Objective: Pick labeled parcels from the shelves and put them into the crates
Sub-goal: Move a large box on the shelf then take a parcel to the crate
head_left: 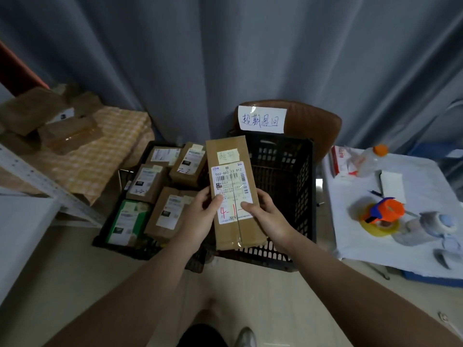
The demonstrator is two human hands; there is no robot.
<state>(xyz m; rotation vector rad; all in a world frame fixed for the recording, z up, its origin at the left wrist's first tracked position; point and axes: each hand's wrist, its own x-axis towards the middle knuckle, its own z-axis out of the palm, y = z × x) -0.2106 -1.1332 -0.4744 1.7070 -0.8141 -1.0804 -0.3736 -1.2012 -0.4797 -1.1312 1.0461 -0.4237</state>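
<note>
Above the black slatted plastic crate (280, 196), left hand (200, 216) and right hand (263, 214) grip a long brown cardboard parcel (234, 191) by its edges; it looks stiff, light, easily held mid-length.

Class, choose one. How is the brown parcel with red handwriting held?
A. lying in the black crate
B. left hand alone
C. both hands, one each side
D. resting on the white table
C: the left hand and right hand each grip one side of the parcel.
</note>
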